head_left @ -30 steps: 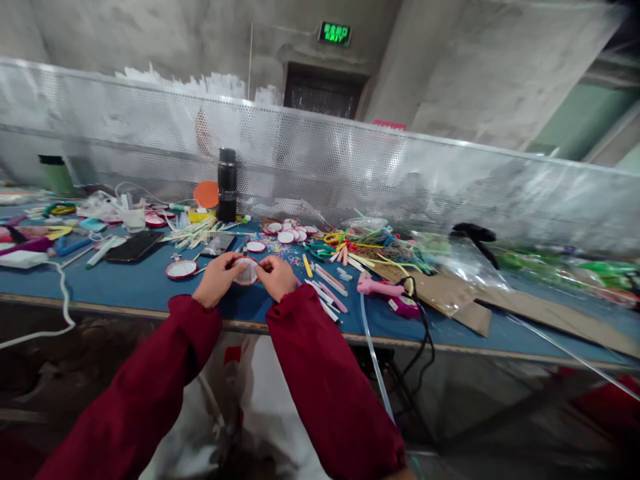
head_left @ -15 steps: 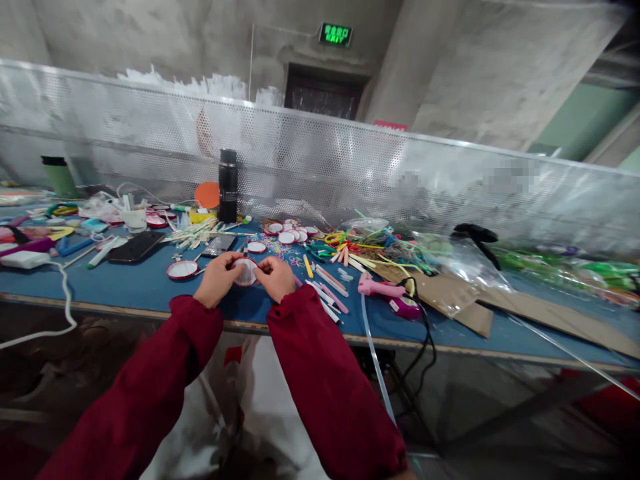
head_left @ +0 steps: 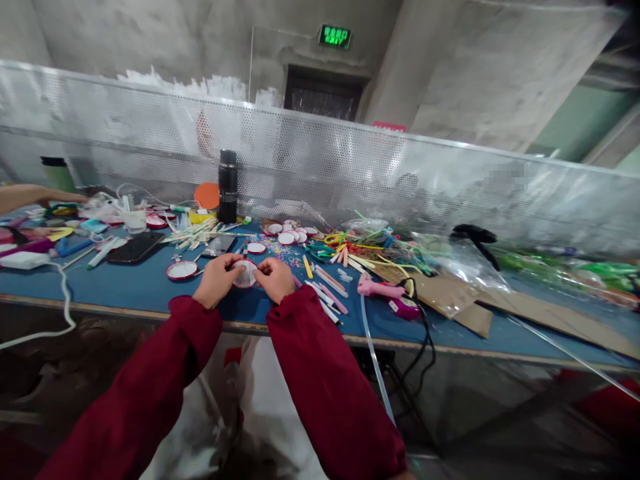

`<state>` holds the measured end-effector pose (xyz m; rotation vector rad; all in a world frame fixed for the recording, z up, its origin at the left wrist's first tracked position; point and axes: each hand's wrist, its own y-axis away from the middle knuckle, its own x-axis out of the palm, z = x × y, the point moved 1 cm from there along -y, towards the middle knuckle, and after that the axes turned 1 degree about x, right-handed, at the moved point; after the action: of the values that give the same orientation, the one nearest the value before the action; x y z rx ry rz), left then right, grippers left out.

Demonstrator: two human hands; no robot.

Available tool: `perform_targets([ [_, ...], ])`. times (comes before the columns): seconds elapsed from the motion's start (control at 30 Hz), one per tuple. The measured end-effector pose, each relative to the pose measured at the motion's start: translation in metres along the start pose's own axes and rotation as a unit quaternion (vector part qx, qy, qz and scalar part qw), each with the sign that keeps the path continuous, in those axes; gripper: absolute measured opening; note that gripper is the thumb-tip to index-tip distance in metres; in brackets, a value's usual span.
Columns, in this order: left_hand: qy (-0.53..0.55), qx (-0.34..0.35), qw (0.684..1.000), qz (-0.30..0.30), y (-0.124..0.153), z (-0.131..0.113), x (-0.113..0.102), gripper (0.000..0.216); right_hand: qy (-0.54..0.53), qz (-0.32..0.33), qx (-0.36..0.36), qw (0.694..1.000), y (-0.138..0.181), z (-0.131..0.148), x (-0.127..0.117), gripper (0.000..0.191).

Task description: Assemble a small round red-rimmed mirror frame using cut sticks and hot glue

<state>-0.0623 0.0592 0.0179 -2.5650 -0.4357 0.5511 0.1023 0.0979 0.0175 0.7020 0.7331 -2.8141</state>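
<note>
Head view, red-rimmed disc (head_left: 245, 275), held between left fingers (head_left: 232, 271) and right fingers (head_left: 266, 269)

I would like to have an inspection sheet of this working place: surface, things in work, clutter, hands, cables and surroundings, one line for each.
Surface: blue tabletop, largely covered.
Things in work: red-rimmed white disc, held; a similar disc lies to its left.
Clutter: dark phone, loose pen-like sticks, pink tool, cardboard.
Hands: left hand and right hand hold the disc with the fingers, from opposite sides.
Cables: white cable hangs over the front edge at left; black cable near the pink tool.
Surroundings: perforated metal screen behind, lit exit sign above; another person's hand at far left.
</note>
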Motion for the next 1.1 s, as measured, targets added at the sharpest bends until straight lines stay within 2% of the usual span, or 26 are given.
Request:
perform_targets([
  [0.23, 0.070, -0.027, 0.997, 0.014, 0.000, 0.004, 0.004, 0.051, 0.002, -0.012, 0.014, 1.000, 0.000, 0.000, 0.000, 0.005],
  [0.37, 0.114, -0.044, 0.992, 0.008, 0.000, 0.009, 0.005, 0.048, 0.001, -0.025, 0.028, 0.999, 0.002, 0.000, 0.000, 0.005],
  [0.6, 0.081, -0.056, 0.995, -0.025, -0.001, 0.014, 0.003, 0.045, -0.024, -0.059, 0.046, 0.997, 0.001, 0.001, -0.007, 0.011],
  [0.7, 0.065, -0.064, 0.995, -0.031, 0.000, 0.015, 0.003, 0.045, -0.040, -0.097, 0.053, 0.993, -0.003, 0.006, -0.030, 0.013],
  [0.8, 0.030, -0.050, 0.998, -0.013, 0.001, 0.014, 0.004, 0.042, -0.052, -0.135, 0.046, 0.988, -0.009, 0.021, -0.067, 0.017],
  [0.93, -0.050, -0.036, 0.998, 0.014, 0.003, 0.011, 0.003, 0.038, -0.124, -0.215, -0.034, 0.968, -0.020, 0.056, -0.117, 0.016],
  [1.1, -0.100, -0.045, 0.991, 0.075, 0.005, 0.004, 0.004, 0.035, -0.114, -0.193, -0.060, 0.973, -0.051, 0.091, -0.151, 0.013],
])
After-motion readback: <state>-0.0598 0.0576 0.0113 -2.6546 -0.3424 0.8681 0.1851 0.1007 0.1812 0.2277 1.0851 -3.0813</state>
